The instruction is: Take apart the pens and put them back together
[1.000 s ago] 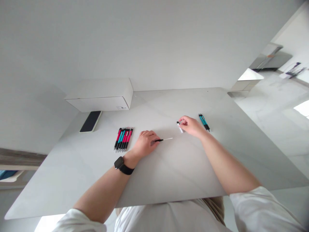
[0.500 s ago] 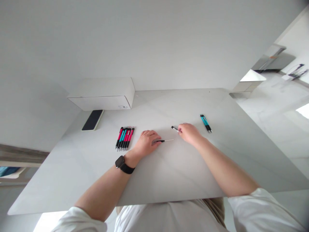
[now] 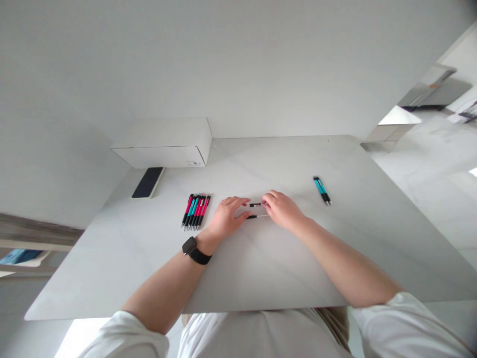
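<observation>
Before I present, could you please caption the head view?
Right hand holding a pen part near the left hand, black-gripped pens either side.

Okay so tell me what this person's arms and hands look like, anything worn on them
The left hand and right hand are gloveless. A dark watch with a rounded rectangular face and black strap circles the left wrist. White sleeves leave both forearms bare.

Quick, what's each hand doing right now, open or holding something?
Left hand: open, beside a slender black-and-white piece; whether they touch, I can't tell.
Right hand: closed, holding a small black-ended piece.
</observation>
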Demonstrator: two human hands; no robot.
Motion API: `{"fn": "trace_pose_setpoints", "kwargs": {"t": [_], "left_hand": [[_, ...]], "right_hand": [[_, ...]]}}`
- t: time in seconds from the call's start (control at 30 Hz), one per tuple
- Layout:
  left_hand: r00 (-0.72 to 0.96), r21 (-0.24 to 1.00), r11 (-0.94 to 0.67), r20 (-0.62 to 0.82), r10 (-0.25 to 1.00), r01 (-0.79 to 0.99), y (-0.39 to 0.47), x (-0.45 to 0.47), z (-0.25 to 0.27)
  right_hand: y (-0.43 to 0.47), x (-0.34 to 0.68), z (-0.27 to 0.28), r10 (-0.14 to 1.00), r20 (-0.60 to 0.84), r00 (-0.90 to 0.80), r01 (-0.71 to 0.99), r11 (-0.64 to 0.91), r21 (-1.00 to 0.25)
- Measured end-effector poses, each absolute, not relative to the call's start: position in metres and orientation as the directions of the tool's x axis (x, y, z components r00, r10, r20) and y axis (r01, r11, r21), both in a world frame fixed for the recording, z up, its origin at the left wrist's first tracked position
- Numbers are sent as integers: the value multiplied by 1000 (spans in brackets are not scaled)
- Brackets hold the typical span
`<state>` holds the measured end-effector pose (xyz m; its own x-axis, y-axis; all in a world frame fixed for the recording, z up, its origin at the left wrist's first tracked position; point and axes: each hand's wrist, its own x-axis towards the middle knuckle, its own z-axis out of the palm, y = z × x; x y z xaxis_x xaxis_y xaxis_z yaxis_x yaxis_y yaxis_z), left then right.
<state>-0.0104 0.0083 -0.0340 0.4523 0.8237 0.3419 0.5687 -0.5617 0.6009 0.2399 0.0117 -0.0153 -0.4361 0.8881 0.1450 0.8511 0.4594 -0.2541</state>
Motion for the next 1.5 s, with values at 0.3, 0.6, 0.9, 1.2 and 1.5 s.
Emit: {"fn": "trace_pose_setpoints", "kwargs": {"t": [0.3, 0.6, 0.9, 1.2, 1.5], "left_hand": [[346, 686, -472, 326, 880, 554, 5, -11, -32], [138, 824, -307, 275, 951, 476, 12, -20, -37], [204, 819, -348, 284, 937, 455, 8, -16, -29], [235, 818, -379, 303, 923, 432, 7, -17, -30], [239, 823, -377, 300, 923, 425, 7, -16, -28]], "right_hand": [[1, 225, -6, 877, 213, -432, 768, 481, -423], [23, 247, -7, 985, 90, -148, 394, 142, -908], [21, 242, -11, 986, 79, -150, 203, 109, -973], [21, 240, -19, 986, 85, -144, 159, 107, -981], [18, 238, -22, 978, 163, -130, 202, 187, -961]]}}
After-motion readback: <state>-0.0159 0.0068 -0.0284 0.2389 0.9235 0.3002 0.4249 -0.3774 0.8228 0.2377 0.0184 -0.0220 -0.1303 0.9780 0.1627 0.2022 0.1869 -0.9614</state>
